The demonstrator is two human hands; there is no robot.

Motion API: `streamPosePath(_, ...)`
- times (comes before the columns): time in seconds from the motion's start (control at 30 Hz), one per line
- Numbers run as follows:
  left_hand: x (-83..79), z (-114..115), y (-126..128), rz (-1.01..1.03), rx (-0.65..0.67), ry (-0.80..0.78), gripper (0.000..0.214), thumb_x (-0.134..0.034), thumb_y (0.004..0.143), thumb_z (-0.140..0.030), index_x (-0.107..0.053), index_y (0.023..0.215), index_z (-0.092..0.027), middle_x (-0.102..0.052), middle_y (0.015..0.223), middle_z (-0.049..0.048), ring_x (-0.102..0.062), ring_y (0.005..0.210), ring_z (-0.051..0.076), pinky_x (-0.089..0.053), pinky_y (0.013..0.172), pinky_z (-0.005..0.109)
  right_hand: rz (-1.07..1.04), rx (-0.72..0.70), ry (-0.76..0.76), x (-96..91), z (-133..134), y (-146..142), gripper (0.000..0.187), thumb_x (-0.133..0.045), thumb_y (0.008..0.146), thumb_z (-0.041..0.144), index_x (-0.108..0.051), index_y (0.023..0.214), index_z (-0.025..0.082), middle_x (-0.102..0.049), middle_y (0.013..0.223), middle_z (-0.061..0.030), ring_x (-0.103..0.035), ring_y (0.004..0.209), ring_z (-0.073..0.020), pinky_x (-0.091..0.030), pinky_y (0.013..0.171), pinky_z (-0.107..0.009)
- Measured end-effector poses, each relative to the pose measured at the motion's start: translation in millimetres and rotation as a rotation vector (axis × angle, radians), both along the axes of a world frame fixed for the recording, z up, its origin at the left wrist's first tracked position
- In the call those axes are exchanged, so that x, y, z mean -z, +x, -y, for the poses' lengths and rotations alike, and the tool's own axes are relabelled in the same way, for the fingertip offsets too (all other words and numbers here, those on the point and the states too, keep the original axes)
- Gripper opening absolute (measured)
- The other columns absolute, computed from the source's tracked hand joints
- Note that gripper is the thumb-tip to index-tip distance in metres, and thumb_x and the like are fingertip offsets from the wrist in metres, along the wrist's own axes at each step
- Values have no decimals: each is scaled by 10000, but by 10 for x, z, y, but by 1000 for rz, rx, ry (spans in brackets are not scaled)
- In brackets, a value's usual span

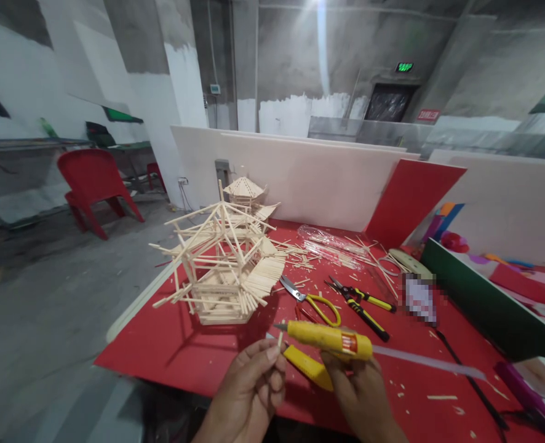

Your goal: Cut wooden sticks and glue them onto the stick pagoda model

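Note:
My left hand (254,384) pinches a short wooden stick (280,340) between thumb and fingers, its tip pointing up. My right hand (362,391) is wrapped round the handle of a yellow hot glue gun (330,338), whose nozzle points left and sits just above the stick. A clear glue stick (432,363) trails out of the gun's rear. Beyond my hands stands a pagoda-like model (221,271) of pale wooden sticks, its roof frame open and a slatted eave on the right side. Below the gun lies a yellow-handled tool (308,367), partly hidden by my right hand.
On the red tabletop (171,351) lie yellow-handled scissors (318,304), black-and-yellow pliers (362,304) and scattered sticks. A second wooden tower (243,189) stands behind the model. A plastic bag of sticks (332,246) lies farther back. A green-sided box (485,301) borders the right.

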State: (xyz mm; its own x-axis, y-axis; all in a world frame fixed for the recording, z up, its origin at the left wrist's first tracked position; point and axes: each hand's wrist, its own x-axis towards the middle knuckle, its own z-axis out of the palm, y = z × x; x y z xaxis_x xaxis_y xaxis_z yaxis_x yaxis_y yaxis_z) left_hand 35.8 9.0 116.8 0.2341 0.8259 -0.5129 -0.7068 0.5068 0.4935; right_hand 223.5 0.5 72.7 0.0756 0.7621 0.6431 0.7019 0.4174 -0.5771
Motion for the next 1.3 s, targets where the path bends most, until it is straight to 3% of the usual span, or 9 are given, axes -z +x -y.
streamPosePath(0.1,5,8,-3,-1,7,-16,345,-949,461,-186,-732,721,-119,-661,567,-1,-521,436,36,-415,420,126,-9,58,-33,-5,10,-2,265,-519,941,388,-686,822,221,-712,682,-41,-696,642,-201,-553,573,-255)
streamPosePath(0.23,15,0,7,-65,-26,46,307,-928,504,-180,-727,727,-117,-673,585,7,-539,458,48,-446,452,139,-11,-56,-127,14,42,-1,289,-481,960,377,-684,820,227,-706,683,-37,-698,681,-199,-568,649,-267)
streamPosePath(0.37,25,-3,20,-112,-15,78,277,-912,534,-180,-715,721,-123,-682,583,16,-547,456,58,-443,445,144,-7,-65,-146,35,48,-3,250,-478,963,334,-685,858,238,-716,728,-33,-696,694,-201,-569,717,-294)
streamPosePath(0.7,52,-3,0,-177,-7,124,278,-903,568,-221,-701,732,-124,-693,594,25,-550,449,68,-444,447,162,-55,7,-97,39,19,11,243,-526,929,387,-684,831,231,-715,720,-33,-691,657,-200,-562,619,-264)
streamPosePath(0.93,57,9,16,-252,-4,182,250,-889,588,-223,-700,714,-118,-688,583,25,-559,448,79,-446,439,170,-129,-13,-157,34,20,-14,304,-541,921,437,-719,833,207,-733,705,-55,-709,637,-204,-560,575,-253)
streamPosePath(1.17,5,35,4,-97,-32,24,306,-912,533,-189,-716,761,-126,-674,592,8,-550,459,61,-441,437,145,-195,-31,-154,44,19,-55,297,-557,912,441,-721,851,201,-747,742,-66,-722,661,-223,-572,583,-262)
streamPosePath(1.3,-6,48,-12,-44,11,33,332,-933,489,-197,-715,728,-123,-662,565,4,-522,429,49,-435,423,142,-181,-27,-128,37,18,-53,299,-555,913,433,-714,834,192,-730,677,-53,-701,586,-209,-554,522,-246)
